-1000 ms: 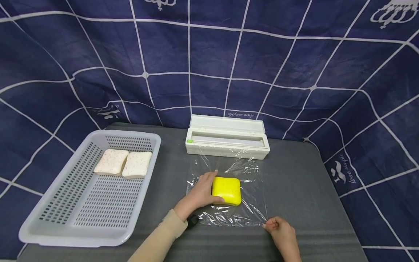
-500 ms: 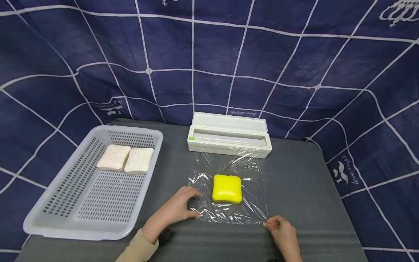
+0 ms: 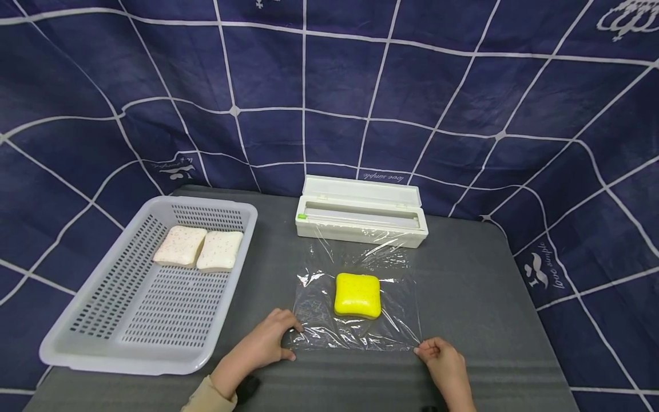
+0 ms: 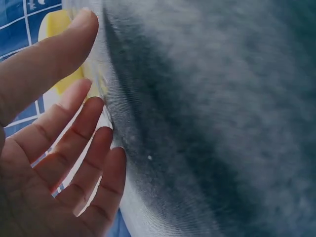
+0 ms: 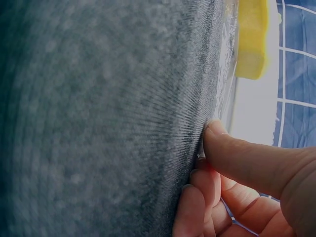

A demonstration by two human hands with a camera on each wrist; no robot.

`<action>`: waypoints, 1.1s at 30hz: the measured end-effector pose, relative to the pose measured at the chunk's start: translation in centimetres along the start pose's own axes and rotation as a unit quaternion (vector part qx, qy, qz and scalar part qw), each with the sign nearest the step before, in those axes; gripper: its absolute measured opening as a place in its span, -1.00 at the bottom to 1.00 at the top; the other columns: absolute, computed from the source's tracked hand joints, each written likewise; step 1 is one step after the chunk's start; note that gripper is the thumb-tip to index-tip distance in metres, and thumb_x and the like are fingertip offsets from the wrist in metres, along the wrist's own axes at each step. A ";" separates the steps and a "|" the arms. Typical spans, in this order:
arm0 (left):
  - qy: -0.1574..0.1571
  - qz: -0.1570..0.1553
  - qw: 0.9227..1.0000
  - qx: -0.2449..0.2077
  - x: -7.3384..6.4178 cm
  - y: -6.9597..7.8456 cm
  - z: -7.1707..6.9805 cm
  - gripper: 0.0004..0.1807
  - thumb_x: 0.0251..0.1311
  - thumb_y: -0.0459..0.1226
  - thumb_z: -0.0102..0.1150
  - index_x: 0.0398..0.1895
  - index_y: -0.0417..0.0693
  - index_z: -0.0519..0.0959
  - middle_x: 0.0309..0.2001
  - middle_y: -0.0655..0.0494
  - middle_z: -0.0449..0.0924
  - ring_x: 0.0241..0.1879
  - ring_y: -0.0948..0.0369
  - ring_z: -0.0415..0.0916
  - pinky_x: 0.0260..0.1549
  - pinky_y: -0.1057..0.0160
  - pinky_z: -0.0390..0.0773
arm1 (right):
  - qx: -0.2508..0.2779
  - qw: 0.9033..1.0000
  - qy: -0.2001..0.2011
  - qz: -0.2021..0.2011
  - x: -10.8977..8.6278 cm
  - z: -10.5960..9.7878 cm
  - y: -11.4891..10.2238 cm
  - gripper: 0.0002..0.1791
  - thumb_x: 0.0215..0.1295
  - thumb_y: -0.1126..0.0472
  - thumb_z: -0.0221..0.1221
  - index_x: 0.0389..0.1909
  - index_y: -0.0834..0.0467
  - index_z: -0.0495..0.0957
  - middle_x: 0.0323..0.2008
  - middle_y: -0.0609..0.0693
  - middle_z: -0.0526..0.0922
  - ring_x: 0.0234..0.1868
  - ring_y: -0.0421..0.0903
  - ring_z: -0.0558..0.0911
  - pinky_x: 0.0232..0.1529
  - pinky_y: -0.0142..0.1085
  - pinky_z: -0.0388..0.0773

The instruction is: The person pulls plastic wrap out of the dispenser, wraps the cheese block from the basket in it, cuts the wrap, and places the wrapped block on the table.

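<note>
A yellow bread-slice-shaped block (image 3: 357,295) lies on a sheet of clear plastic wrap (image 3: 314,297), which runs out from a white wrap dispenser (image 3: 360,233) with its lid up. My right hand (image 3: 444,366) pinches the near right corner of the wrap between thumb and fingers; the right wrist view shows the thumb (image 5: 247,160) pressed at the film's edge. Beside the near left corner of the wrap is my left hand (image 3: 265,340), thumb and fingers spread apart. In the left wrist view its fingers (image 4: 74,148) are extended, with nothing between them and the thumb.
On the left stands a pale grey perforated basket (image 3: 221,320). Two white speckled bread-slice-shaped blocks, one (image 3: 180,246) left of the other (image 3: 220,250), lie at its far end. A dark blue checked curtain (image 3: 329,86) borders the grey table (image 3: 473,274) at the back and sides.
My left hand has let go of the yellow block and moved left and toward me, to the wrap's near left corner. The right hand keeps its pinch. The head view has shifted slightly.
</note>
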State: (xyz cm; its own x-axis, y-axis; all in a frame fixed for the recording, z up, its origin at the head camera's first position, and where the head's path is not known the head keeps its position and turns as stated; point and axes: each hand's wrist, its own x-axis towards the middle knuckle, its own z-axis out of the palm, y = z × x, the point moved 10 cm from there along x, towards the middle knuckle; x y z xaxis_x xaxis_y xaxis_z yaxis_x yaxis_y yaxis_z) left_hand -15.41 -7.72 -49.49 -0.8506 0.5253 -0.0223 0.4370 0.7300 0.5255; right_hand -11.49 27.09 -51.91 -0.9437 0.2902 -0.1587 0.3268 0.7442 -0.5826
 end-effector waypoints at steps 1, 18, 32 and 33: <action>0.003 0.003 1.000 0.003 0.0 0.0 0.0 -0.51 -0.38 -0.27 0.64 -0.27 0.02 0.61 -0.17 0.21 0.57 -0.08 0.17 0.44 0.00 0.11 0.54 | 0.001 1.000 0.000 -0.002 0.0 0.0 0.0 -0.81 0.09 0.20 0.42 -0.52 0.17 0.60 -0.57 -0.09 0.61 -0.52 -0.23 0.49 -0.43 -0.30 0.42; 0.090 0.054 0.994 0.039 -0.9 0.9 -1.1 -0.71 0.04 -0.38 0.42 -0.53 0.11 0.47 -0.36 0.32 0.50 -0.27 0.31 0.42 -0.24 0.26 0.55 | -0.007 1.000 0.003 -0.007 -0.4 -0.4 -0.3 -0.81 0.12 0.18 0.41 -0.48 0.17 0.61 -0.52 -0.09 0.61 -0.48 -0.23 0.51 -0.39 -0.31 0.45; 0.172 -0.015 0.984 0.048 -0.1 -0.2 -3.3 -0.80 0.22 -0.32 0.30 -0.39 0.11 0.45 -0.44 0.34 0.46 -0.40 0.38 0.35 -0.44 0.35 0.47 | 0.025 0.967 0.208 -0.148 -1.3 -4.2 -4.0 -0.79 -0.12 0.38 0.51 -0.56 0.13 0.64 -0.47 -0.09 0.63 -0.49 -0.34 0.54 -0.43 -0.66 0.45; 0.175 -0.019 0.983 0.049 0.0 -0.2 -3.4 -0.81 0.23 -0.32 0.30 -0.38 0.11 0.46 -0.44 0.34 0.47 -0.40 0.37 0.36 -0.43 0.35 0.47 | 0.030 0.962 0.218 -0.159 -1.3 -4.4 -4.3 -0.78 -0.13 0.40 0.51 -0.56 0.15 0.64 -0.46 -0.08 0.66 -0.46 -0.29 0.58 -0.40 -0.69 0.45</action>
State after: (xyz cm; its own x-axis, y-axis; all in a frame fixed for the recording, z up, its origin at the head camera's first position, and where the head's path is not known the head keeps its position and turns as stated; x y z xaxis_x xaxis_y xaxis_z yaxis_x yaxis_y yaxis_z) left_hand -16.47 -9.38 -46.72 -0.9078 0.3274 0.2620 0.4147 0.7933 0.4458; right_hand -11.46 26.19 -45.73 -0.8802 0.2880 0.3773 0.0090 0.8049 -0.5934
